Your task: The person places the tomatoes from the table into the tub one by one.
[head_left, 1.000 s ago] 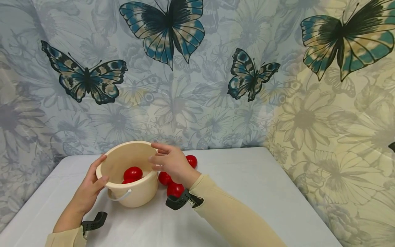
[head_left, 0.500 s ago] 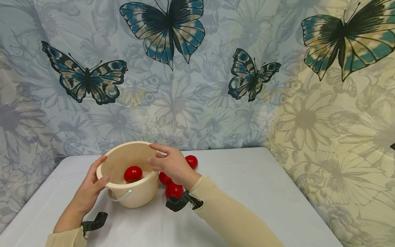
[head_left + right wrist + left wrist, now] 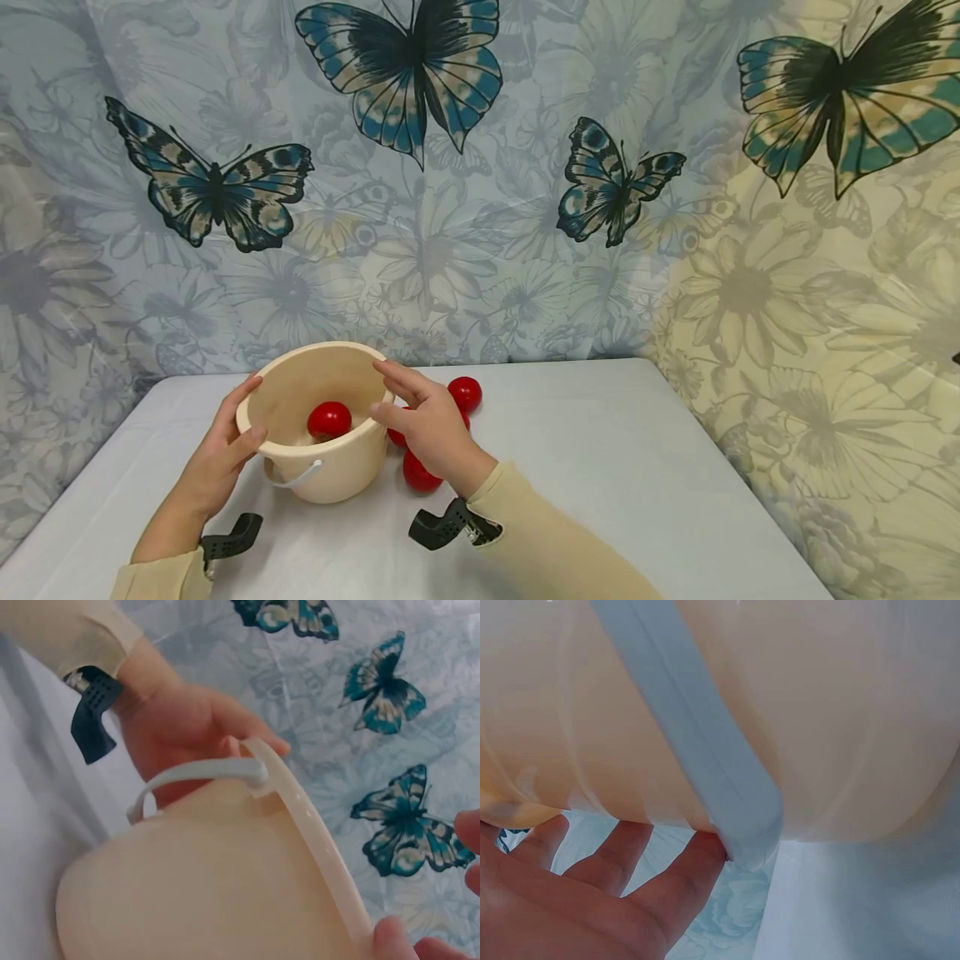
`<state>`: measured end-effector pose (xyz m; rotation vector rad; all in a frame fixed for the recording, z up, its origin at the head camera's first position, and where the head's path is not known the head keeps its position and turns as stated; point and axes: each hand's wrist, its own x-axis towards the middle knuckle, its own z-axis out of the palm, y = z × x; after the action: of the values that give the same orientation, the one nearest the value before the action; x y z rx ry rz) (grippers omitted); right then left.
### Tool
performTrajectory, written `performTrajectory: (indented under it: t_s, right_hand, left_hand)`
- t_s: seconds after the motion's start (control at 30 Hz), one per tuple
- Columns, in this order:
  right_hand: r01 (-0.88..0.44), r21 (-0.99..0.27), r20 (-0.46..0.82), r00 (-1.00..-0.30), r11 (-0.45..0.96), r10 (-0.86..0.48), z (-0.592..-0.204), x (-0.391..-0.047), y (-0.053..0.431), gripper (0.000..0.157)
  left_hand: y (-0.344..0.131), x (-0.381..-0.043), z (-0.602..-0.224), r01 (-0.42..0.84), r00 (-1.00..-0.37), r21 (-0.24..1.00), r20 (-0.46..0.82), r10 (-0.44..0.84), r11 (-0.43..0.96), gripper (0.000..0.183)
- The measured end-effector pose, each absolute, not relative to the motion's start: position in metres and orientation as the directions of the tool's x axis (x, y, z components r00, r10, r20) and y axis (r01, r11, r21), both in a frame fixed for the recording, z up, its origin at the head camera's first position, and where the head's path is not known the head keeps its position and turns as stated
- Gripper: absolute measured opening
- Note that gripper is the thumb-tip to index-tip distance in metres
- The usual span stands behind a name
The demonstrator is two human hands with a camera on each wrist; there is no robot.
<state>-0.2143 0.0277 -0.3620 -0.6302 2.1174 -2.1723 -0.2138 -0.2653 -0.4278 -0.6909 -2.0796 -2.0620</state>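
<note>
From the head view, a white table (image 3: 600, 467) is seen set against a cloth backdrop (image 3: 480, 208) printed with flowers and large butterflies. A cream bucket (image 3: 330, 467) stands upright near the table's far left corner, its mouth turned upward and its white handle (image 3: 294, 478) hung down the near side. One red ball (image 3: 329, 419) lies inside it; other red balls (image 3: 465, 392) lie on the table just beside its right side. The bucket's left rim is gripped by the left hand (image 3: 217, 458), thumb over the edge. The right hand (image 3: 427, 425) is held relaxed, fingers spread, at the right rim.

From the left wrist view, the bucket wall (image 3: 840, 712) and handle fill the picture, with fingers (image 3: 622, 855) laid against it.

From the right wrist view, the rim (image 3: 315, 817) is touched by fingertips (image 3: 394, 937).
</note>
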Motion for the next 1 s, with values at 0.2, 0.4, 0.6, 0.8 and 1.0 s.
performTrajectory:
  t_s: [0.2, 0.4, 0.6, 0.8, 1.0]
  right_hand:
    - [-0.280, -0.946, 0.318, -0.901, -0.165, -0.295, -0.369, -0.205, 0.031, 0.049]
    - [-0.286, -0.937, 0.331, -0.911, -0.200, -0.247, -0.387, -0.198, 0.049, 0.048]
    - [-0.287, -0.941, 0.323, -0.921, -0.180, -0.217, -0.410, -0.193, 0.081, 0.048]
    - [-0.273, -0.952, 0.293, -0.943, -0.142, -0.154, -0.433, -0.194, 0.111, 0.047]
    - [-0.227, -0.972, 0.231, -0.971, -0.064, -0.059, -0.451, -0.198, 0.134, 0.044]
  left_hand:
    - [-0.265, -0.215, -0.427, 0.417, -0.881, 0.907, 0.417, 0.224, -0.050, 0.063]
    - [-0.265, -0.215, -0.427, 0.414, -0.882, 0.909, 0.414, 0.226, -0.051, 0.063]
    - [-0.264, -0.214, -0.427, 0.419, -0.880, 0.907, 0.417, 0.228, -0.045, 0.063]
    - [-0.264, -0.215, -0.426, 0.424, -0.876, 0.904, 0.425, 0.230, -0.053, 0.064]
    - [-0.265, -0.214, -0.426, 0.423, -0.877, 0.905, 0.423, 0.229, -0.049, 0.064]
